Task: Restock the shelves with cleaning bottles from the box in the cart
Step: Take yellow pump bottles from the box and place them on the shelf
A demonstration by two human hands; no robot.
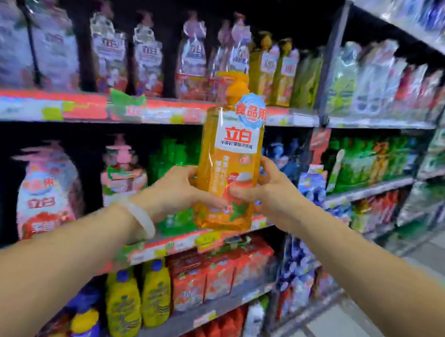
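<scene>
An orange pump bottle of dish liquid (230, 147) with a white and red label stands upright in the air in front of the shelves. My left hand (178, 188) grips its lower left side, and a pale bangle sits on that wrist. My right hand (265, 192) holds its lower right side, thumb across the label. The bottle's top reaches the red-edged upper shelf (90, 110), where similar yellow-orange bottles (273, 69) stand behind it. The box and the cart are out of view.
Pink pump bottles (48, 191) and green bottles (173, 157) fill the middle shelf. Yellow bottles (136, 302) and red packs (218, 275) sit on lower shelves. A second shelf bay with green and blue products (364, 166) runs to the right. The aisle floor (357, 336) lies at lower right.
</scene>
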